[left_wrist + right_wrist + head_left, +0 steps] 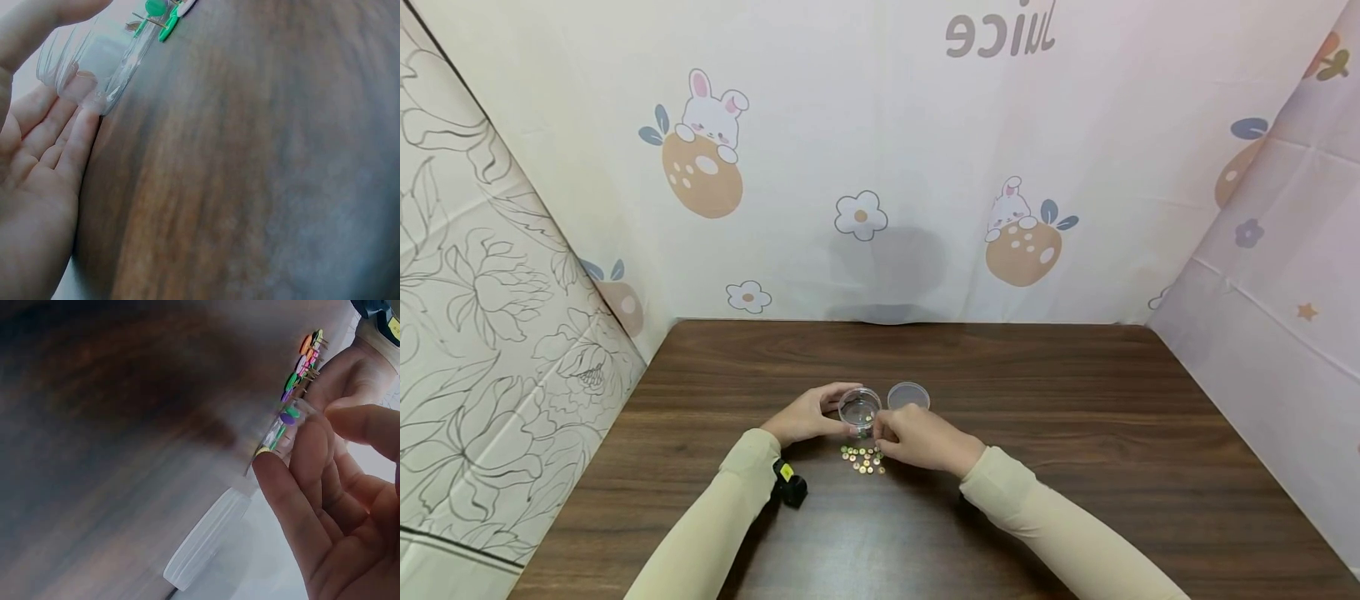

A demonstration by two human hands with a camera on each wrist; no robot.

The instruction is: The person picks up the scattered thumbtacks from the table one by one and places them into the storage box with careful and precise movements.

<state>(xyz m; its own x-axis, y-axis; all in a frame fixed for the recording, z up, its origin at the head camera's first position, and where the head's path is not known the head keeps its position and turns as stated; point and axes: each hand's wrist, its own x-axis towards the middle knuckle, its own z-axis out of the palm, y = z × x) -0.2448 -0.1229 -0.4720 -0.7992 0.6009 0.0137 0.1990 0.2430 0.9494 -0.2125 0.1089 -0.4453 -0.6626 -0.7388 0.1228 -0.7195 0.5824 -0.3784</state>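
Clear plastic jar (850, 410) stood upright, uncovered, on the dark wood table (1075, 400), with coloured pins (155, 7) inside. Clock directions taken from the jar, head view. Left hand (808, 415), nine o'clock: thumb and fingers curved round the jar, gripping it. Right hand (921, 437), four o'clock: fingers bent close at the jar; could not tell whether they pinched anything. Loose pins (866, 462) lay at six, points up. Lid (908, 394): between two and three, near the jar.

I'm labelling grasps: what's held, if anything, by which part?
Left grip: the clear screw-top jar, by its side wall; whether the right grip holds anything cannot be told.
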